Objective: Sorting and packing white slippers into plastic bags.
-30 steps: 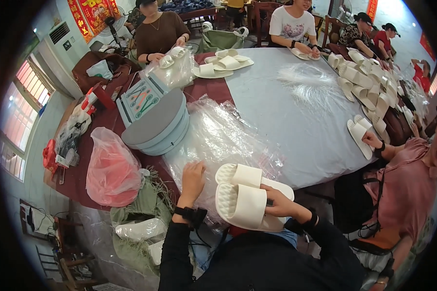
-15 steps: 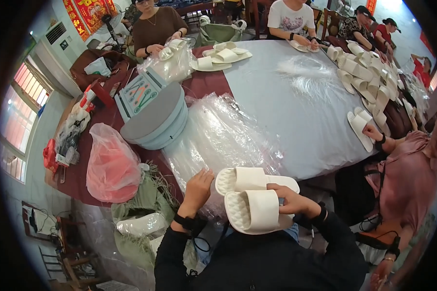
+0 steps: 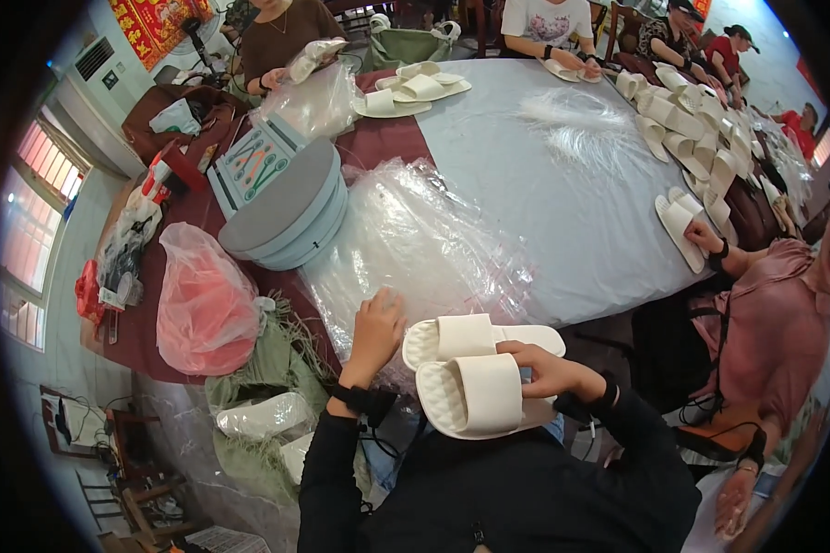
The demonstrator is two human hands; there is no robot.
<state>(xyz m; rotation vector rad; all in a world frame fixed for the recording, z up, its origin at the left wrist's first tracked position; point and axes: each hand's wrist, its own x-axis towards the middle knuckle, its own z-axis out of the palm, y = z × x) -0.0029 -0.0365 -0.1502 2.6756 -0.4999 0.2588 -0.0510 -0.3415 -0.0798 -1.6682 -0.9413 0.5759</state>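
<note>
My right hand (image 3: pixel 551 370) grips a pair of cream slippers (image 3: pixel 468 394) by their straps, one partly over the other, above the table's near edge. Their quilted insoles point left. My left hand (image 3: pixel 378 324) lies on the near part of a spread of clear plastic bags (image 3: pixel 415 240), fingers extended and slightly bent. No bag shows between its fingers, though the fingertips blend with the shiny film.
Left of the bags stand a grey rounded box stack (image 3: pixel 290 217) and a pink-filled plastic bag (image 3: pixel 207 304). A green woven sack (image 3: pixel 240 392) holds wrapped slippers below. Loose slippers (image 3: pixel 682 129) pile at the right. Co-workers handle slippers around the table (image 3: pixel 599 221).
My left hand has reached forward onto the plastic bags. The slippers in my right hand have shifted slightly left and up. At far left, a co-worker's slippers have been lifted and tilted.
</note>
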